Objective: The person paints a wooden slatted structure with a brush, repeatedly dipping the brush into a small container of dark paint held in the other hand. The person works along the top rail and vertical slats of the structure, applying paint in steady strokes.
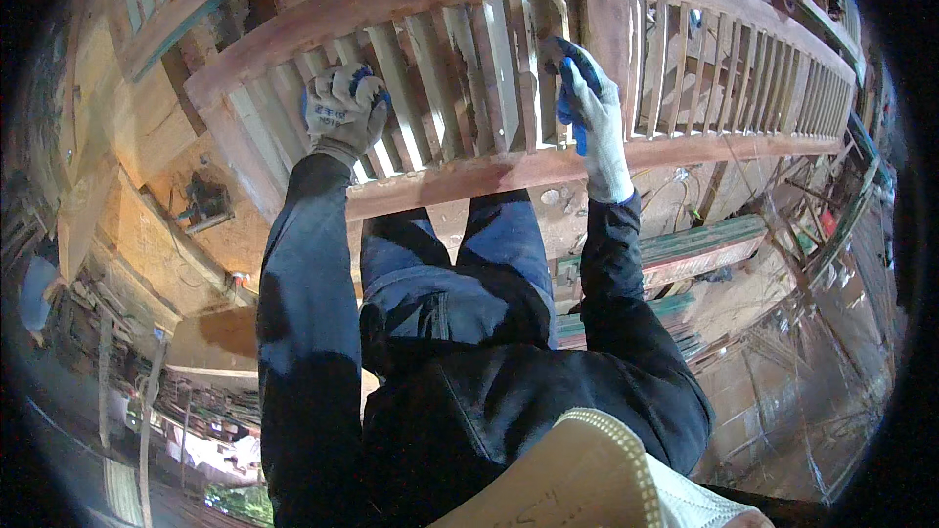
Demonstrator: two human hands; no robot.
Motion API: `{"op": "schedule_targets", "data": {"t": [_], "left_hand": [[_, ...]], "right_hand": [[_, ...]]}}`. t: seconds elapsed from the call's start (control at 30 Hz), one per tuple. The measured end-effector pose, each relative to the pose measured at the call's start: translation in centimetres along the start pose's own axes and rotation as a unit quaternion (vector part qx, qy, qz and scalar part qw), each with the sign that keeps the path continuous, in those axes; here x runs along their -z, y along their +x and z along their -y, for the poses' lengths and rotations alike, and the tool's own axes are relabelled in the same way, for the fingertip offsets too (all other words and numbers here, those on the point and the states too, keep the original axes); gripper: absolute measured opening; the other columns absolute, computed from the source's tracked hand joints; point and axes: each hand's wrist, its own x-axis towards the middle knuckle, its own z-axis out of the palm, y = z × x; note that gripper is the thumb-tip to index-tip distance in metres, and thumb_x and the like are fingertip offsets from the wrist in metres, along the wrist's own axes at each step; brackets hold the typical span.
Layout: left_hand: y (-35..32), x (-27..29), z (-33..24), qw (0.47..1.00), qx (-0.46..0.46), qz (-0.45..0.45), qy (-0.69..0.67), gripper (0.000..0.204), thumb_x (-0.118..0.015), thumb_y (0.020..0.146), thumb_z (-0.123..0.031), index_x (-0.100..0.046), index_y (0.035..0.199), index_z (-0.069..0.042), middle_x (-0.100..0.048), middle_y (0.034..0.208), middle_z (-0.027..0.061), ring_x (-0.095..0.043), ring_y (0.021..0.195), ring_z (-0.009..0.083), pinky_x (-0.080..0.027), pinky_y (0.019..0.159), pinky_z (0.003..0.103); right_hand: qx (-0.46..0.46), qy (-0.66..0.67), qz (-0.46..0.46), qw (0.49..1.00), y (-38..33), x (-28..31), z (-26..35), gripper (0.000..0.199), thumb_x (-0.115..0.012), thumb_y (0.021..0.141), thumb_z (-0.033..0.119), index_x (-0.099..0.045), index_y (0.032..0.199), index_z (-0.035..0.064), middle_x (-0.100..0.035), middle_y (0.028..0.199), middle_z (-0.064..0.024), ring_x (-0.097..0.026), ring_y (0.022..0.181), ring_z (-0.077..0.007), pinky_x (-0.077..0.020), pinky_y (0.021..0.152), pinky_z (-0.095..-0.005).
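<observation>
A long reddish-brown wooden panel (489, 174) with two rails and many slats lies across in front of my legs. My left hand (344, 110), in a white glove with blue grip patches, rests on the slats of its left part. Its fingers are curled, and whatever they may hold is hidden. My right hand (591, 103), gloved alike, is over the slats beside a wide middle board (608, 49). Its fingers bend around something dark near the fingertips, too shaded to name. The slats (501, 68) left of that board look wider than the thin ones (719, 78) right of it.
Another slatted wooden frame (210, 0) stands beyond, at the far left. Green-edged boards (685, 249) lie behind my right arm. A small dark tool-like object (205, 198) sits on the wooden surface at left. A wooden box-like block (213, 342) is near my left elbow.
</observation>
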Motion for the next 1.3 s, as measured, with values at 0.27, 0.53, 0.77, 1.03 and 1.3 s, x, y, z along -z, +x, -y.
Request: {"op": "schedule_targets", "data": {"t": [0.27,0.53,0.77,1.03,1.3], "left_hand": [[0.0,0.2,0.0,1.0,0.003,0.018,-0.006,0.038,-0.07,0.063,-0.034,-0.057,0.098,-0.033,-0.045,0.119,-0.0004,-0.041,0.113,0.0279,-0.038,0.094,0.046],[-0.2,0.0,0.1,0.999,0.008,0.027,-0.023,0.038,-0.07,0.066,-0.034,-0.056,0.101,-0.031,-0.045,0.118,0.0007,-0.042,0.113,0.0276,-0.038,0.093,0.048],[0.3,0.9,-0.5,0.998,-0.006,0.033,-0.047,0.038,-0.068,0.068,-0.031,-0.057,0.104,-0.026,-0.046,0.121,0.0042,-0.043,0.114,0.0303,-0.037,0.095,0.049],[1.7,2.1,-0.4,0.999,0.013,0.032,-0.022,0.029,-0.07,0.073,-0.032,-0.062,0.099,-0.023,-0.055,0.114,0.0044,-0.052,0.108,0.0302,-0.042,0.092,0.048],[-0.7,-4.2,-7.9,0.863,0.364,0.296,0.184,0.048,-0.048,0.094,-0.025,-0.044,0.136,-0.002,-0.039,0.14,0.0264,-0.041,0.127,0.0419,-0.037,0.102,0.053]], "right_hand": [[0.16,-0.223,-0.033,0.961,1.6,0.0,0.1,0.029,-0.054,0.097,0.01,-0.06,0.124,0.0012,-0.067,0.111,-0.0148,-0.064,0.101,-0.0205,-0.0482,0.091,-0.0317],[0.026,-0.013,-0.057,0.998,-0.9,2.3,-0.4,0.029,-0.053,0.101,0.016,-0.057,0.127,0.0048,-0.065,0.093,-0.0009,-0.042,0.057,-0.0003,-0.0345,0.048,-0.0163],[0.031,0.005,-0.237,0.971,-7.4,5.1,1.1,0.028,-0.054,0.1,0.018,-0.058,0.122,0.0022,-0.063,0.088,-0.0037,-0.044,0.05,-0.0037,-0.0343,0.042,-0.0206],[0.0,0.039,-0.319,0.947,-10.0,7.0,1.1,0.023,-0.06,0.097,0.022,-0.063,0.111,0.0038,-0.059,0.082,-0.0002,-0.042,0.051,-0.0031,-0.0332,0.044,-0.0201],[0.128,-0.047,-0.334,0.933,-3.0,21.4,7.8,0.028,-0.062,0.095,0.021,-0.066,0.115,0.002,-0.058,0.072,0.0045,-0.049,0.056,-0.0037,-0.0379,0.048,-0.0205]]}}
